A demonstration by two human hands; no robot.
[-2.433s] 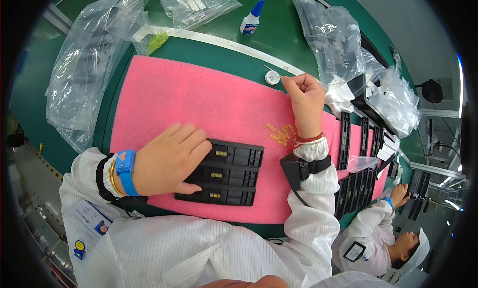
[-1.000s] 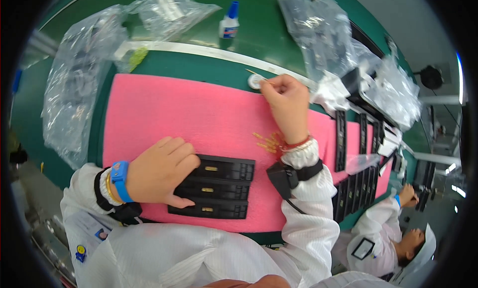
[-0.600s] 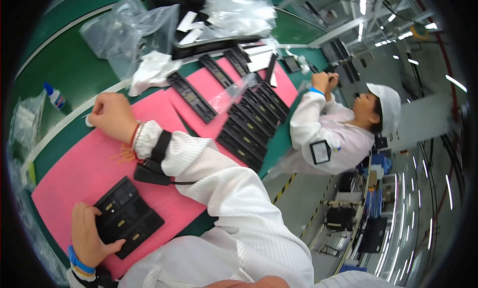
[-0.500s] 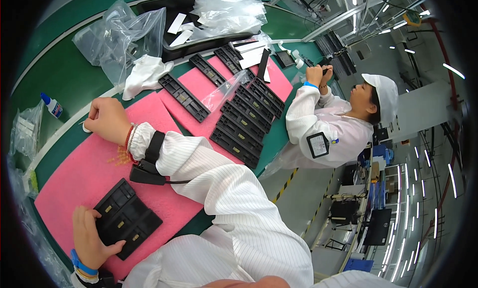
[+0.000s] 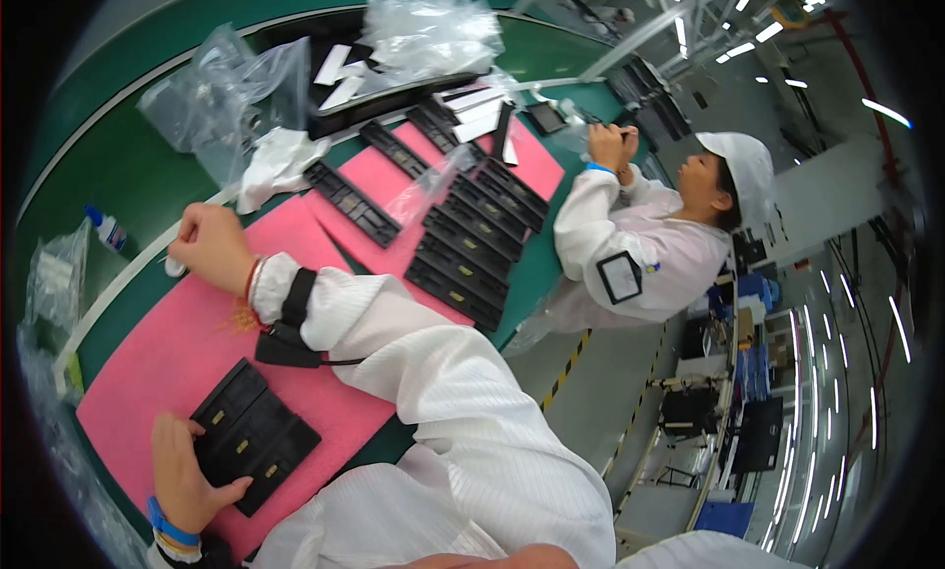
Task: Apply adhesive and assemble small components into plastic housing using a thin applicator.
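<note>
"Head view: what needed care?"

"Steadiness, I'd judge: on the soft-looking pink foam sheet (image 5: pixel 148 362), three matte, oblong black strips (image 5: pixel 281 435) lay side by side, best held gently. The left hand (image 5: pixel 179 471) touched their end, thumb and fingers apart; the right hand's (image 5: pixel 217 249) fingers were together (holding something? I couldn't tell)."

"Smallest?"

"Brass-coloured inserts (image 5: pixel 243 447), set in the strips."
</note>
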